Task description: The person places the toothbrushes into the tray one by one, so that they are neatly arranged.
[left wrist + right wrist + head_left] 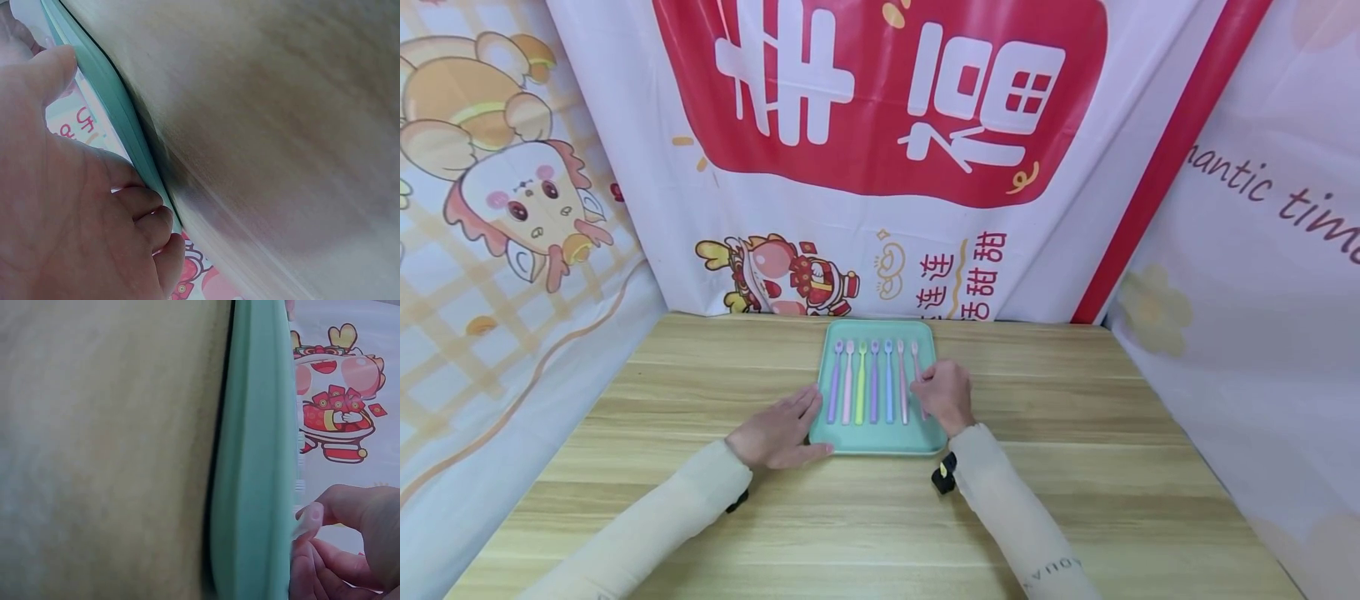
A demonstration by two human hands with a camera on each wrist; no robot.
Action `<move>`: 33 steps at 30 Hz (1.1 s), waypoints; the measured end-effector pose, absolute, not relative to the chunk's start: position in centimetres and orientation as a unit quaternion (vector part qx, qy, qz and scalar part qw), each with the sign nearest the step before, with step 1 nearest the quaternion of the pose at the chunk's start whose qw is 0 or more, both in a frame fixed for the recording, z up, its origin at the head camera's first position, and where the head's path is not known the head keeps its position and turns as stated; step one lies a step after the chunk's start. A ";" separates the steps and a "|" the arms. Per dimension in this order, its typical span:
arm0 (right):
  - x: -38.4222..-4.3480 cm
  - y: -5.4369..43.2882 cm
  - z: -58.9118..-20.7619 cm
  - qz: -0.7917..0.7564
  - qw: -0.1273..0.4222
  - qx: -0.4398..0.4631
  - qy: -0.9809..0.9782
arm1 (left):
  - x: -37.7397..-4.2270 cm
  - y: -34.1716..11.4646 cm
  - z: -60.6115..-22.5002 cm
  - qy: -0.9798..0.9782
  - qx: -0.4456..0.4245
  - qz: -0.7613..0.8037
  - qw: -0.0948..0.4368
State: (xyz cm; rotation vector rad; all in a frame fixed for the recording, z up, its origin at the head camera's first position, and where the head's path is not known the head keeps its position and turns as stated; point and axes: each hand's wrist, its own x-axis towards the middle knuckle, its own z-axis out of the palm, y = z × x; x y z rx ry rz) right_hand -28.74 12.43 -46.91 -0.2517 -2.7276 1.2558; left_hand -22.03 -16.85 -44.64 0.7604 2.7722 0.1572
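A mint-green tray [880,451] holds several toothbrushes laid side by side with their heads toward the back, among them a yellow-green toothbrush [861,387] and a blue toothbrush [890,387]. My left hand [781,429] rests on the tray's left edge and near left corner, thumb apart from the fingers. In the left wrist view, its fingers [139,203] lie along the tray's rim. Over the tray's right side, my right hand [946,393] pinches the rightmost pink toothbrush [915,354] by its handle. The fingers partly hide that handle. The tray's side blocks most of the right wrist view.
The tray lies at the back of a wood-grain table [880,525]. Close behind hangs a red and white printed cloth [850,192]. Patterned cloths hang at the left [505,250] and right [1240,333]. A black wrist device [944,473] sits by the right sleeve.
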 end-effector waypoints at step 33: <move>-29.2 11.7 -46.4 0.369 0.018 -0.086 -0.925 | -22.4 -17.0 -45.0 0.954 0.265 0.049 0.131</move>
